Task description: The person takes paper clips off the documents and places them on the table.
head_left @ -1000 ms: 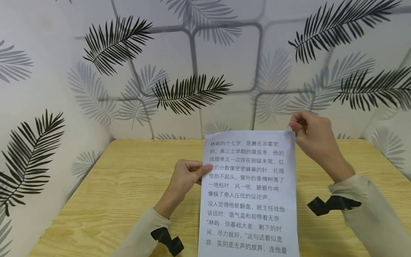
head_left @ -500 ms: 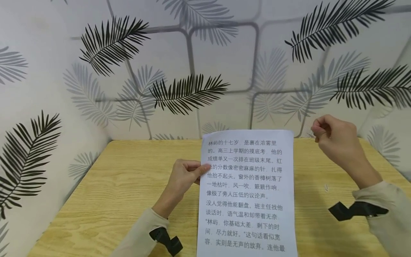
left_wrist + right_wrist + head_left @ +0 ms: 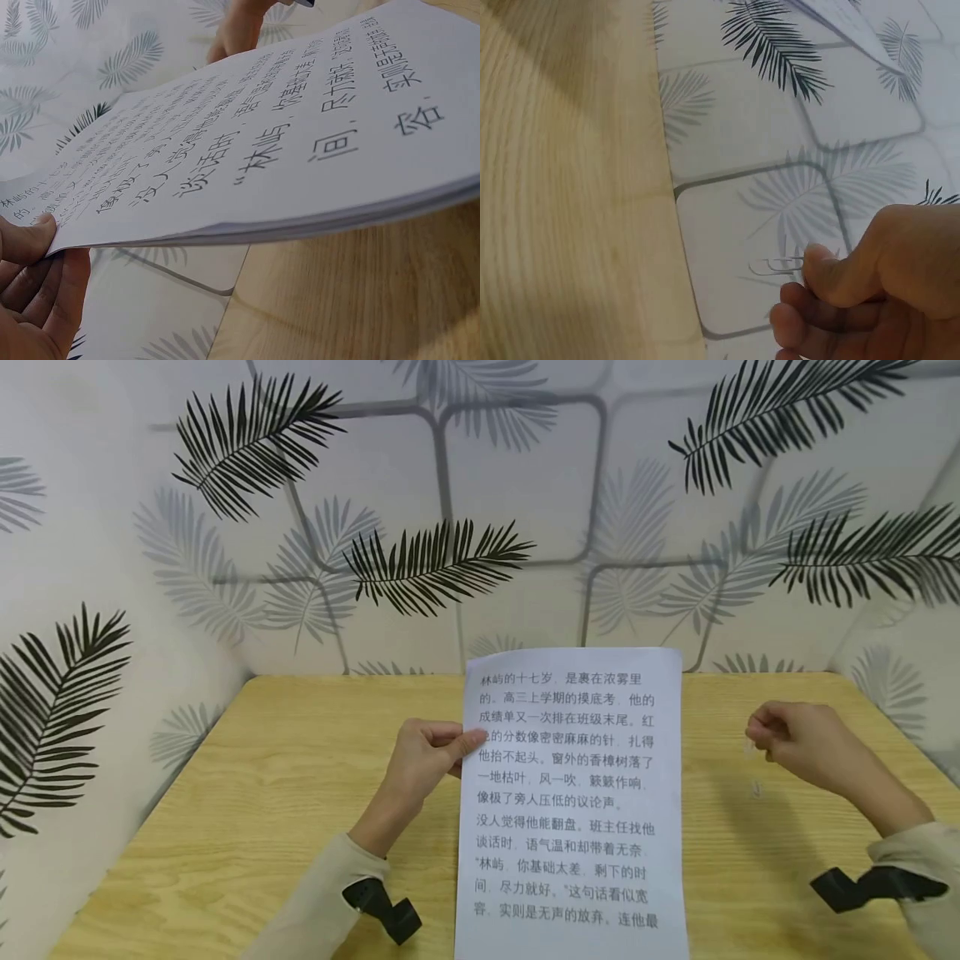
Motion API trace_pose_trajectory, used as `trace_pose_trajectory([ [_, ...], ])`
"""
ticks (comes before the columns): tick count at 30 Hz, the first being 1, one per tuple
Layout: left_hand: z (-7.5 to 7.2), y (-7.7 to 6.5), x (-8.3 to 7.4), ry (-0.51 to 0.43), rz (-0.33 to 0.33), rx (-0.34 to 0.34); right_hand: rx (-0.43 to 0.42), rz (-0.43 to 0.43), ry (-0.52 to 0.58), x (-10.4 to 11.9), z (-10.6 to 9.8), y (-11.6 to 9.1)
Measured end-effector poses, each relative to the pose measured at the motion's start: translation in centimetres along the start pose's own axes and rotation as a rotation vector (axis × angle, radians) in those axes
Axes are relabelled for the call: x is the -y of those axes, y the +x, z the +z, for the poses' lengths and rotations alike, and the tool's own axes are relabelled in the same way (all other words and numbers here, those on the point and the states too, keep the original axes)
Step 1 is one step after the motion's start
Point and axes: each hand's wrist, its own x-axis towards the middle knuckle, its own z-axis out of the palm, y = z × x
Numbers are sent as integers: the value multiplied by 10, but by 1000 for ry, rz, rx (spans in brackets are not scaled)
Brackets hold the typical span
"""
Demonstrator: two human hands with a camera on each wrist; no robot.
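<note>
A stack of printed paper sheets [image 3: 570,827] is held up in the middle of the head view. My left hand [image 3: 427,760] pinches its left edge, thumb in front; in the left wrist view the thumb [image 3: 34,238] lies on the printed side and the fingers are underneath. Several layers show along the stack's edge. My right hand [image 3: 810,747] is to the right, apart from the sheets, over the table. Between its thumb and finger it pinches a small wire paper clip [image 3: 774,266]. Another small clip [image 3: 757,789] lies on the table just below that hand.
The wood-grain table [image 3: 300,793] ends at a wall [image 3: 525,485] covered in leaf-patterned paper. Black wrist cameras [image 3: 382,910] are strapped over both beige sleeves [image 3: 315,902].
My right hand has drawn the paper clip off the sheets' top right corner, moved right, and come down toward the table. The left hand keeps its grip on the stack.
</note>
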Motion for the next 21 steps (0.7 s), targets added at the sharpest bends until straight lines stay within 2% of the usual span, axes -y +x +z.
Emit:
trace_pose_trajectory([
  [2,0,0,-1,5,-2,2,93,1,-1,-10,5,-4],
  [6,0,0,-3,10,0,4,171,4,-2,-25,13,-9],
  [16,1,-2,-4,6,7,3,242,49,-12,-61,24,-9],
  [21,1,-2,-5,-4,10,3,203,27,-68,-78,30,-9],
])
